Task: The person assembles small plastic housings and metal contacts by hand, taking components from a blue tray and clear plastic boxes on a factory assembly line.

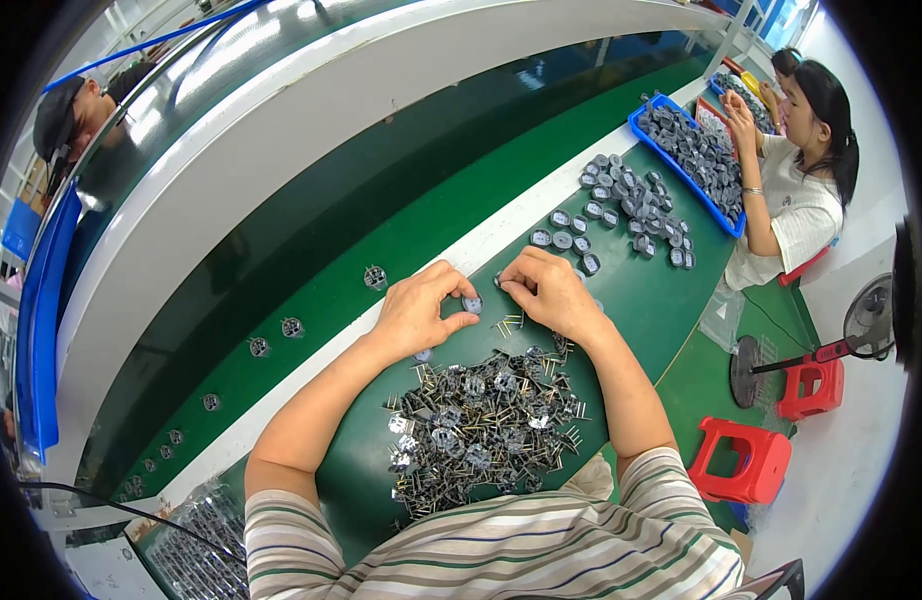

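Observation:
My left hand (419,308) is closed in a pinch on a small round grey cap (471,303), held between thumb and fingers above the green table (351,490). Close beside it, my right hand (553,292) is also pinched. A small bit of something grey shows at its fingertips, too hidden to name. Below both hands lies a heaped pile of small dark parts with brass pins (481,420). A few loose pins (509,323) rest just under my right hand. Beyond that hand, several round grey caps (561,240) are spread on the table.
Left of the white ledge (311,350), a green conveyor belt (331,255) carries several pinned parts (375,277). At the far right stands a blue tray (639,128) of grey caps, beside a co-worker (811,180). Red stools (741,460) and a fan (869,315) occupy the right side.

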Action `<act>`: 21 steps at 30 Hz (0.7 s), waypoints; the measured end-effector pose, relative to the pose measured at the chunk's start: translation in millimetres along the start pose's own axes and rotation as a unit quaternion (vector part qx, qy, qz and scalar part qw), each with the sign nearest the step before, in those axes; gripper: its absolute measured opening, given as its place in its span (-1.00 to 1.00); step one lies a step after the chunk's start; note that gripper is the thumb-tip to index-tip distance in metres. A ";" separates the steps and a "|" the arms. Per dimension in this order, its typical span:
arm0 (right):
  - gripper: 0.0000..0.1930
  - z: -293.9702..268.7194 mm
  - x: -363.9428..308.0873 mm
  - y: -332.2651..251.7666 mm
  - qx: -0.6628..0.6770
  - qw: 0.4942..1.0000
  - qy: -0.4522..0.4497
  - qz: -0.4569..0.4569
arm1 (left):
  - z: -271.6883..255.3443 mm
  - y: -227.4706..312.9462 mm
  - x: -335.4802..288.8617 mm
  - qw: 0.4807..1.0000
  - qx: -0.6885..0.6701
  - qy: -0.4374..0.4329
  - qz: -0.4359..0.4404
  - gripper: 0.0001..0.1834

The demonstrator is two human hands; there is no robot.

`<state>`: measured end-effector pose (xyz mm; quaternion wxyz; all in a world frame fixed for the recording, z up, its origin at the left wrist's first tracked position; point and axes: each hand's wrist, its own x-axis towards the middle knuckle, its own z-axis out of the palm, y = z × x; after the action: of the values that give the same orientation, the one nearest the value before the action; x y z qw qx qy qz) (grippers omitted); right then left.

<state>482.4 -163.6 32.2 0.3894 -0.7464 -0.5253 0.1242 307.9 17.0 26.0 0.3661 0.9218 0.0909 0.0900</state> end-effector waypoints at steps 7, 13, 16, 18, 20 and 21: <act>-0.81 -2.0 -1.4 -6.8 0.015 0.996 -0.067 0.062 | -0.7 7.2 0.9 0.999 0.021 0.031 0.020 -0.51; -0.84 -2.8 -3.7 6.8 -0.006 0.999 -0.019 -0.030 | 8.7 -2.4 -0.3 0.997 0.073 0.016 -0.008 -0.41; -0.88 -5.3 -4.2 -6.2 -0.048 0.999 -0.004 -0.007 | 7.0 6.3 0.3 0.997 0.050 0.042 -0.032 -0.54; -0.88 -6.7 -4.4 -8.7 -0.053 0.999 0.001 0.002 | -5.0 14.3 0.9 0.999 0.037 0.013 0.013 -0.53; -0.88 -5.1 -3.7 -8.2 -0.058 0.998 0.007 0.010 | -10.8 8.5 0.3 0.998 0.025 -0.015 0.058 -0.53; -0.87 -1.6 -2.6 -4.9 -0.046 0.999 0.020 0.001 | -9.8 -1.3 -0.4 0.996 0.028 -0.029 0.077 -0.52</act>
<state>478.8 -166.0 36.2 0.3655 -0.7660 -0.5219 0.0852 305.1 24.3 32.2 0.3347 0.9381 0.0111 0.0888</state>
